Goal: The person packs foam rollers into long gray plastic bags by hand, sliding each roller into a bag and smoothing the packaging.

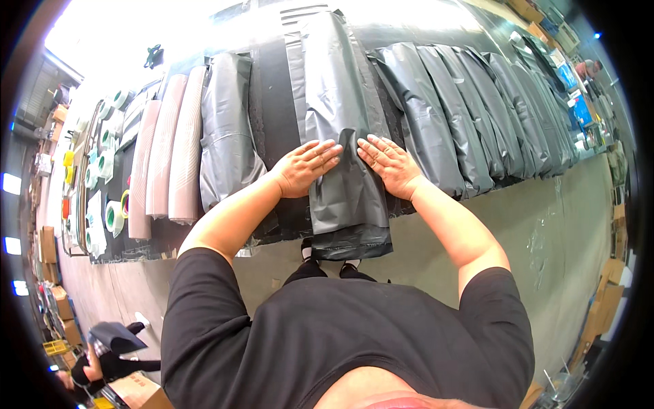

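Note:
A long grey plastic mailer bag [340,116] lies lengthwise on the black-topped table [276,102] in front of me, its near end hanging over the table's front edge. My left hand [306,167] rests flat on the bag's left side with fingers spread. My right hand [390,163] lies flat on the bag's right edge, fingers pointing toward the left hand. Both palms press down on the plastic; neither hand grips anything.
A row of overlapping filled grey bags [477,109] lies to the right. One more grey bag [228,129] and pinkish packets [167,150] lie to the left. Rolls of tape [112,215] sit at the far left. Another person [102,361] crouches at lower left by cardboard boxes.

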Tool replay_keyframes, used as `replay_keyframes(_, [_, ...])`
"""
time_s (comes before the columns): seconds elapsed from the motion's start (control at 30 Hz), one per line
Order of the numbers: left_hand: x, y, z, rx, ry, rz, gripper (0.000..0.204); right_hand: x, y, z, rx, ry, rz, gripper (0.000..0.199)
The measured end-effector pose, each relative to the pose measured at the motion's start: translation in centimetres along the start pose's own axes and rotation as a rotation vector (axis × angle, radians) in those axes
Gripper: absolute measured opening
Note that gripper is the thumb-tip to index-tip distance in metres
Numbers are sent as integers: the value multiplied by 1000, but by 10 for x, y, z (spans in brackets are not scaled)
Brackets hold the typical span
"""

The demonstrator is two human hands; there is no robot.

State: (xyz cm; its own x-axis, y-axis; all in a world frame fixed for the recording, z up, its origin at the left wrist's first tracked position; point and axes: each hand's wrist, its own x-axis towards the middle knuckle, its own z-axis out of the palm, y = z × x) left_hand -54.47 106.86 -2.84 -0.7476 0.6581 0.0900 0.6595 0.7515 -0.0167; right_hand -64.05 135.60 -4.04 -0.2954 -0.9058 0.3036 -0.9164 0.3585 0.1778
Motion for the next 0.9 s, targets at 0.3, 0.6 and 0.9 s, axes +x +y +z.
replay_keyframes(0.3, [-5,-24,32,-855,236,-51,58,23,43,9,765,-86,49,48])
replay_keyframes(0.6, [45,-25,-18,-1334,1071,-773,18,86,51,-18,1495,392,781,20])
replay_keyframes(0.9, [76,-126,47,-937,723,-1465,37,171,122,82,649,32,1001,53])
